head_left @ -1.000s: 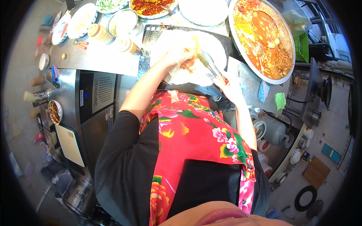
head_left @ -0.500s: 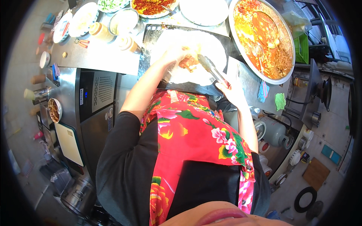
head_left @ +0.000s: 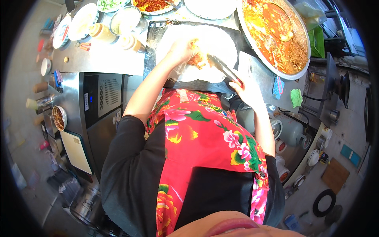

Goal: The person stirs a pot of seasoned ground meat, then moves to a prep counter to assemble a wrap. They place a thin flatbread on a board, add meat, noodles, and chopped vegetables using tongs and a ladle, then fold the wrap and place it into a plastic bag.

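Food (head_left: 201,62), orange and bumpy, is lying beside the left hand (head_left: 183,50), upper centre; whether its fingers are pinching, I cannot tell. The right hand (head_left: 246,91) is gripping metal tongs (head_left: 223,67).

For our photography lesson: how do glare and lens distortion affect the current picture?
Head view, centre: glare bleaches the round white surface and the left hand; head view, edges: fisheye bending, black corners, the rectangular brown wooden board dim.
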A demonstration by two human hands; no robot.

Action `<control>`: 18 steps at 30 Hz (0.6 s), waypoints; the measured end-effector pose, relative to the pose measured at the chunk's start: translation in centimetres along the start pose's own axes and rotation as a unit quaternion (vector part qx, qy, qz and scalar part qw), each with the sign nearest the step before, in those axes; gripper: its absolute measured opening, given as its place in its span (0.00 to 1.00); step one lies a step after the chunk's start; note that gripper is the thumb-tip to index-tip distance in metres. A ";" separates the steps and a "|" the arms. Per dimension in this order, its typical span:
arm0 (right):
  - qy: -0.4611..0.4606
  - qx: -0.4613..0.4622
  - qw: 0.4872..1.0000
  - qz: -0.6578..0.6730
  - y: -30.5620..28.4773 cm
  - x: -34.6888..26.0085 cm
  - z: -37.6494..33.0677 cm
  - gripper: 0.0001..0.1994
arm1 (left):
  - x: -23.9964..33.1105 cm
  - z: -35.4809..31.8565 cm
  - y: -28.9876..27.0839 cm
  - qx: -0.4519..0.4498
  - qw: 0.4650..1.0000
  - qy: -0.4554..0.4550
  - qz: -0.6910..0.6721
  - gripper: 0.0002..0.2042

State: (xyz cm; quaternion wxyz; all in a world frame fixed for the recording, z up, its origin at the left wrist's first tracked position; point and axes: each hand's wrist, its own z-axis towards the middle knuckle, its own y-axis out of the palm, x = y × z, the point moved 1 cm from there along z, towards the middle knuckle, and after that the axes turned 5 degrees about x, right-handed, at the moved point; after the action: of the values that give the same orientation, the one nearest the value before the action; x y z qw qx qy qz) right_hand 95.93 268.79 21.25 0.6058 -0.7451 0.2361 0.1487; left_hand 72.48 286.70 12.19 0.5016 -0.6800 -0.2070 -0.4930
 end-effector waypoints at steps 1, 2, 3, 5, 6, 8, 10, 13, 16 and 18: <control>-0.024 0.003 1.000 -0.012 -0.2 -0.3 0.2 0.25 | 0.2 -0.1 -0.2 0.040 0.994 0.081 0.066 0.11; -0.029 -0.012 0.999 -0.029 -0.4 -0.5 0.4 0.25 | 0.4 -0.1 -0.1 -0.013 0.985 0.115 0.126 0.10; -0.056 -0.013 0.998 -0.033 -0.6 -0.9 0.6 0.25 | 0.7 -0.1 -0.2 -0.067 0.970 0.146 0.185 0.09; -0.031 -0.042 0.997 -0.062 -0.9 -1.3 0.9 0.24 | 1.3 0.0 -0.3 -0.154 0.949 0.154 0.230 0.08; -0.041 -0.040 0.996 -0.062 -1.1 -1.5 0.9 0.24 | 1.6 0.3 -0.4 -0.186 0.948 0.134 0.219 0.07; -0.040 -0.023 0.998 -0.046 -1.6 -1.5 0.7 0.24 | 1.9 0.7 -0.4 -0.215 0.964 0.060 0.142 0.07; -0.030 -0.007 0.999 -0.021 -2.0 -1.3 0.3 0.24 | 1.8 1.0 -0.1 -0.221 0.973 -0.064 0.028 0.08; -0.014 -0.014 1.000 0.021 -2.0 -0.7 -0.2 0.25 | 1.2 1.1 0.4 -0.225 0.965 -0.046 0.124 0.08; 0.084 -0.029 0.994 0.063 -1.2 -0.3 0.1 0.26 | 0.5 0.8 0.5 -0.176 0.981 -0.061 0.046 0.08; -0.037 0.040 0.998 0.003 -0.5 -0.6 1.0 0.25 | 0.4 0.8 0.3 -0.127 0.983 0.066 0.118 0.08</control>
State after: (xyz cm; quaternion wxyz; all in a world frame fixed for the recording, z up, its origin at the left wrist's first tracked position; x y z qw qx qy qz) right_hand 95.76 269.92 21.70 0.6435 -0.7132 0.2211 0.1684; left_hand 73.24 287.19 12.34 0.4786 -0.7238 -0.0281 -0.4963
